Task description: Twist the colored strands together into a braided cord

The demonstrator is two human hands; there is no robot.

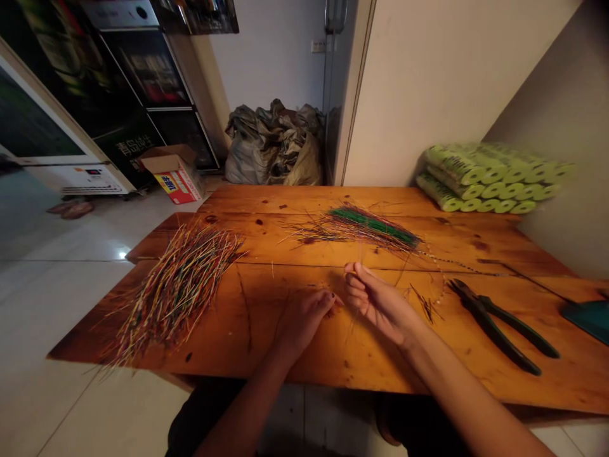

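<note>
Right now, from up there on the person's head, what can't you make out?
All in the head view:
- Left hand: whatever is between its fingertips is blurred and too small.
- Right hand: its curled fingers hide most of anything they hold.
- Teal object: cut off by the right edge.
- Bags: their folds hide the contents.
- Green rolls: blur makes the print unreadable.

Cannot make out any strand between the left fingers (327, 302) or right fingers (358, 287), too thin and blurred; cannot see the whole teal tool (589, 318), cut off at right.
</note>
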